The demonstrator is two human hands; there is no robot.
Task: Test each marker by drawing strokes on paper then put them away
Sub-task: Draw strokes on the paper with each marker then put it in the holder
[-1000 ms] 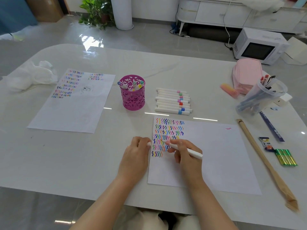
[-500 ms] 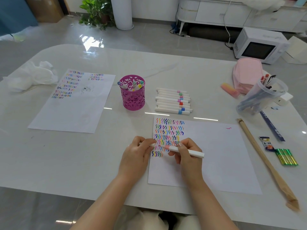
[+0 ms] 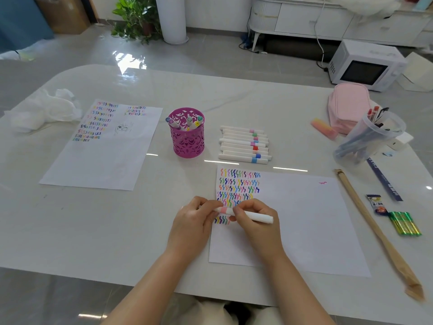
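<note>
Seen from above, two hands meet over the left edge of a sheet of paper (image 3: 300, 221) on a pale table (image 3: 117, 221). The top left corner of the sheet is filled with rows of short coloured squiggles.

A white marker (image 3: 257, 216) with a pink band is held level between the hands, just over the lowest row of strokes. The left hand (image 3: 194, 221) has its fingers curled round the marker's left end. That end is hidden inside the grip, so neither tip nor cap can be seen. The right hand (image 3: 255, 222) pinches the barrel just right of the pink band, fingers bent. The marker's other end pokes out past the knuckles. Whether the marker touches the paper cannot be told. Both forearms are cut off at the bottom edge.

Beyond the sheet lies a row of markers (image 3: 244, 144), white with coloured bands, side by side. Just left of it stands a pink cup (image 3: 187, 141) holding more markers; only their tops show.

Further left lies a second sheet (image 3: 103, 160) with squiggles and a sketch too faint to read. At the right, a clear tub (image 3: 372, 134) of pens, its contents blurred, partly hides a pink pencil case (image 3: 349, 104).
</note>
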